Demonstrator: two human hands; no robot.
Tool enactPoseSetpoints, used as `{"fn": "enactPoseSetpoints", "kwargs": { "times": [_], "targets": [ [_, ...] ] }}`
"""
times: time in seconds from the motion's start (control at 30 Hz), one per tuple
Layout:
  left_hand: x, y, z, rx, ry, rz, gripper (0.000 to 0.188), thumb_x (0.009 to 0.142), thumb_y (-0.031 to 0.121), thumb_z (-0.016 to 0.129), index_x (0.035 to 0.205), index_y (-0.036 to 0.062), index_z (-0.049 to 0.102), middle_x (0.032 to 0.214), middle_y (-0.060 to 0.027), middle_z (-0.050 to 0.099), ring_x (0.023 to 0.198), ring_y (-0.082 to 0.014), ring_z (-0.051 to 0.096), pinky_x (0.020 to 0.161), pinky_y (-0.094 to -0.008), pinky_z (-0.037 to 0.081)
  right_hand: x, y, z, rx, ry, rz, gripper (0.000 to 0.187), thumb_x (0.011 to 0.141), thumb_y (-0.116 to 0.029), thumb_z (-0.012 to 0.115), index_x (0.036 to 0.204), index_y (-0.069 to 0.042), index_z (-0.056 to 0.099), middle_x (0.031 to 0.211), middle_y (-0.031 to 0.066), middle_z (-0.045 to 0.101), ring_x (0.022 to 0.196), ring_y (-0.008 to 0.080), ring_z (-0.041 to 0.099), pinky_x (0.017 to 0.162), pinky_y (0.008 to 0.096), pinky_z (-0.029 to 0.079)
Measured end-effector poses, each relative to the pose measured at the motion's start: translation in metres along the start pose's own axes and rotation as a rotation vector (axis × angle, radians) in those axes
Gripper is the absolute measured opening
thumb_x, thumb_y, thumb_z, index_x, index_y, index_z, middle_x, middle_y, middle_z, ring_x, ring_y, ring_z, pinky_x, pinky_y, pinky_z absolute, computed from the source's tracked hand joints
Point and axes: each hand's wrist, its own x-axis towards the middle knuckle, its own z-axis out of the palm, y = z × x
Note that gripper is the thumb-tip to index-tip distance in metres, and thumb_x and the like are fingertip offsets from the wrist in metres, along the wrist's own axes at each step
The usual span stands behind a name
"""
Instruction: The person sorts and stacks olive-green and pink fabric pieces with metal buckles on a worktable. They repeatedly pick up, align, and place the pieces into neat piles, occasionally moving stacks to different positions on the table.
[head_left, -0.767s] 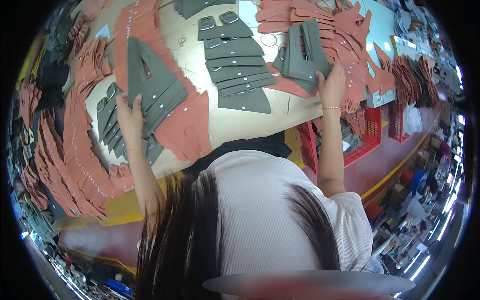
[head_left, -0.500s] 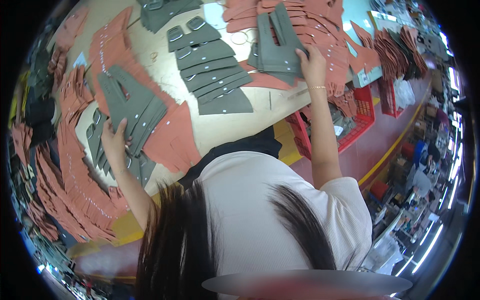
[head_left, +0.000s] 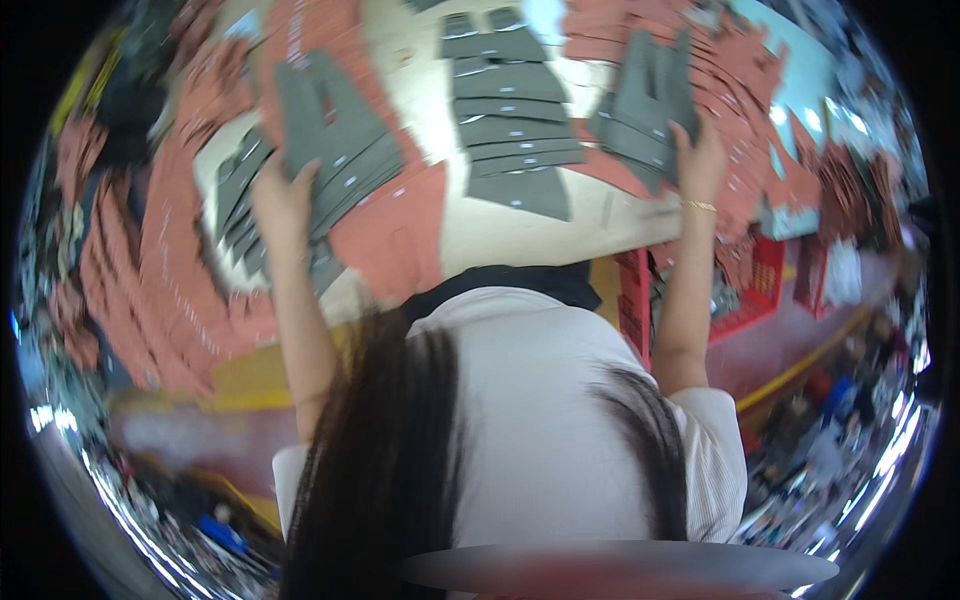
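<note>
On the left, a stack of grey-green fabric pieces with slits at the far end lies over orange fabric. My left hand is at its near left edge, thumb apart from the fingers, slightly blurred; its fingertips are partly hidden. Beside that hand is a fan of smaller grey-green pieces. At the right, my right hand pinches the right edge of grey-green slit pieces, thumb on top. Between the hands, a column of overlapping grey-green pieces with small white stickers lies on the table.
Orange fabric pieces cover much of the pale table, with more orange stacks along the left edge. A red crate holding fabric pieces stands below the table's right edge. Further right hang brown-red pieces.
The whole view has turned, so the table and its stacks sit further right in the picture. Both hands remain at the same grey-green stacks.
</note>
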Motion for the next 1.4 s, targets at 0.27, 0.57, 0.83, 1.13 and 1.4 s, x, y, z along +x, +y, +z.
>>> {"fn": "enactPoseSetpoints", "kwargs": {
  "times": [0.27,0.57,0.83,1.13,1.4],
  "targets": [
    [-0.012,0.019,0.012,0.076,0.277,0.087,0.037,0.072,0.016,0.078,0.101,-0.0022,0.064,0.092,-0.0193,0.067,0.087,-0.0368,0.065,0.078,-0.0443,0.05,-0.005,-0.011,0.006,-0.078,0.142,-0.096,0.037,0.081,-0.018,0.072,0.111,-0.001,0.059,0.102,0.018,0.059,0.093,0.037,0.06,0.08,0.0435,0.048],
    [0.026,-0.003,0.004,-0.296,0.014,-0.083,0.037,0.076,0.021,0.076,0.102,-0.0044,0.066,0.084,-0.0132,0.069,0.072,-0.0194,0.063,0.07,-0.0312,0.048,0.014,0.009,0.006,0.017,-0.034,0.049,0.036,0.084,-0.023,0.07,0.106,0.004,0.06,0.099,0.0212,0.06,0.088,0.0375,0.06,0.077,0.0417,0.047],
    [0.035,-0.011,0.0,-0.341,-0.172,-0.112,0.044,0.076,0.022,0.076,0.11,-0.0025,0.061,0.09,-0.0142,0.07,0.078,-0.0205,0.065,0.075,-0.0317,0.05,0.019,0.0,0.004,0.088,-0.107,0.111,0.041,0.083,-0.026,0.072,0.11,0.002,0.059,0.093,0.0231,0.065,0.084,0.0383,0.063,0.074,0.0417,0.048],
    [0.01,0.016,-0.002,0.059,-0.029,-0.079,0.046,0.075,0.021,0.076,0.11,-0.0031,0.06,0.102,-0.0214,0.067,0.097,-0.0334,0.065,0.083,-0.0395,0.049,0.008,-0.022,0.003,-0.169,-0.051,0.054,0.036,0.082,-0.023,0.072,0.106,-0.002,0.057,0.087,0.0209,0.065,0.08,0.0407,0.063,0.069,0.0466,0.048],
    [0.035,0.006,0.003,-0.262,0.045,0.06,0.041,0.075,0.015,0.075,0.108,-0.002,0.058,0.096,-0.0166,0.068,0.089,-0.026,0.066,0.079,-0.0353,0.049,0.016,-0.017,0.003,-0.045,-0.045,0.078,0.032,0.081,-0.02,0.073,0.103,-0.003,0.058,0.083,0.0199,0.065,0.077,0.0402,0.063,0.068,0.0466,0.047]
  ]
}}
